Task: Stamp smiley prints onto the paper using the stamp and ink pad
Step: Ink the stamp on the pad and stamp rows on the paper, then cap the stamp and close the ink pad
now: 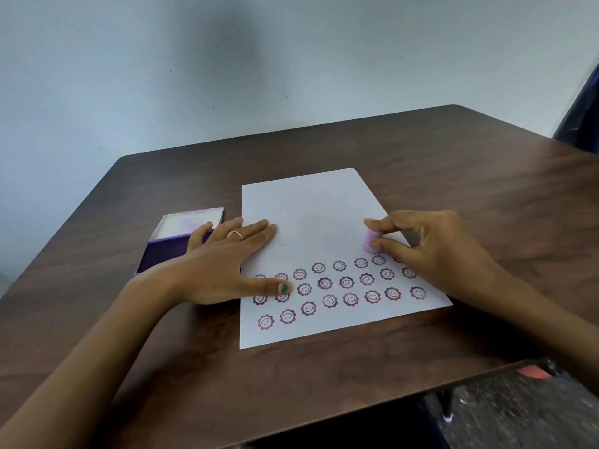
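Observation:
A white sheet of paper [311, 209] lies on the brown table, its near half filled with several rows of purple smiley prints [350, 299]. My right hand [431, 247] pinches a small pink stamp [370, 242] upright near the sheet's right edge, just above the top row of prints. My left hand [223, 257] lies flat with fingers spread across the paper's left edge, thumb over the leftmost prints. Left of the paper sits the open purple ink pad [163, 251], its white lid [189, 223] raised behind it; my left hand partly covers the pad.
The dark wooden table [486, 196] ends at a front edge near me and a far edge by a pale wall. A dark floor with a red object [534, 372] shows at the lower right, and a blue chair part [580, 115] at the far right.

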`<action>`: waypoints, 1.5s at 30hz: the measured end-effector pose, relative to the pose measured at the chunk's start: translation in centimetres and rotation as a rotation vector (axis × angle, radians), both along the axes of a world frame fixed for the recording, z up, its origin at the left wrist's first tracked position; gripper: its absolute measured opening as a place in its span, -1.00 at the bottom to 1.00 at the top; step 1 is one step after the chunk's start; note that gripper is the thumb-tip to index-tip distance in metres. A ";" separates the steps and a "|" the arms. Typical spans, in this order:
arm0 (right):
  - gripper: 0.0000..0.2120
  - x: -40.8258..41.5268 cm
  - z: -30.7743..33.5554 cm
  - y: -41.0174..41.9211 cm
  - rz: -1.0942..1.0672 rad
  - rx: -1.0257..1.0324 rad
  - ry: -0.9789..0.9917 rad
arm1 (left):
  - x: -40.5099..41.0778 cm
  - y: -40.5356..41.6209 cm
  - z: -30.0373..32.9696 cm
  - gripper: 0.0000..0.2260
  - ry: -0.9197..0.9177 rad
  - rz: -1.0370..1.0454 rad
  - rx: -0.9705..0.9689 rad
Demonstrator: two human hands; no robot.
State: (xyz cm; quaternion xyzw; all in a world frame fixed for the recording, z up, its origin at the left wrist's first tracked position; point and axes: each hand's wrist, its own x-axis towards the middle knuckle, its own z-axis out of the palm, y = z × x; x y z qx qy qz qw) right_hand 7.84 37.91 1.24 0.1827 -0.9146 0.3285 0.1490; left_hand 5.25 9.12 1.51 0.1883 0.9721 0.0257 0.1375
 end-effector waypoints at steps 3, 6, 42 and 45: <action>-0.86 -0.4 0.0 0.1 0.002 -0.135 -0.058 | 0.0 0.0 0.0 -0.03 0.007 -0.004 0.007; -0.79 -0.8 0.3 0.9 -0.072 -0.612 -0.095 | -0.1 -0.1 -0.1 -0.07 0.012 -0.013 0.011; -0.67 -8.5 2.1 -8.8 0.275 -1.116 -0.588 | -2.4 -4.2 0.2 -0.67 0.499 0.180 0.213; -0.69 -8.3 2.1 -9.0 0.285 -1.112 -0.592 | -2.4 -3.7 0.0 -0.75 0.499 0.147 0.204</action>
